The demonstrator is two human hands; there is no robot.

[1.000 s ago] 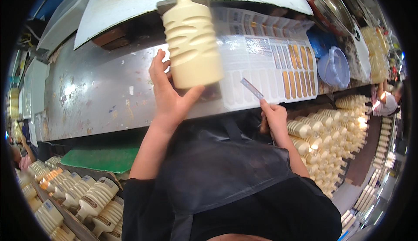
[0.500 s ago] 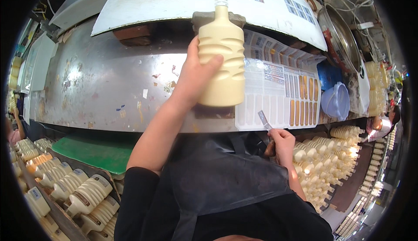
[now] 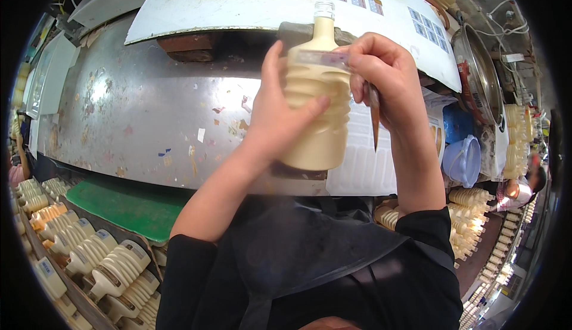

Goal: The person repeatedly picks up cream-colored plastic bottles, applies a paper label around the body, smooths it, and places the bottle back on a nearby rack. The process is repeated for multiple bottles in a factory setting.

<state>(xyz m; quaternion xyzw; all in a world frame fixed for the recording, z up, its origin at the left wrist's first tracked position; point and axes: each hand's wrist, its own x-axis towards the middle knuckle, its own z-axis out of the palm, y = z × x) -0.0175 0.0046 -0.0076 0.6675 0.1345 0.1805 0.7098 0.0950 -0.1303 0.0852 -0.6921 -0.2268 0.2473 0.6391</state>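
A cream-coloured bottle (image 3: 325, 142) with wavy ridged sides and a clear threaded neck lies on the bench, neck pointing away from me. My left hand (image 3: 280, 112) grips it from the left, thumb across its front. Over the bottle's shoulder, my right hand (image 3: 381, 68) pinches one end of a narrow strip label (image 3: 319, 59), which lies across the upper body. A thin pointed brown tool (image 3: 375, 118) is also tucked in the right hand's fingers. Beneath my right forearm is a sheet of strip labels (image 3: 363, 157), partly hidden.
A white board (image 3: 238, 2) with more labels runs along the back. Dark blocks (image 3: 298, 32) sit behind the bottle. A light-blue bucket (image 3: 462, 160) and a metal basin (image 3: 479, 71) stand at right. Many similar bottles (image 3: 119, 264) fill racks on both sides; a green panel (image 3: 125, 208) is at left.
My right hand has risen from the label sheet to the bottle's upper body, bringing the strip label against it. My left hand still holds the bottle.
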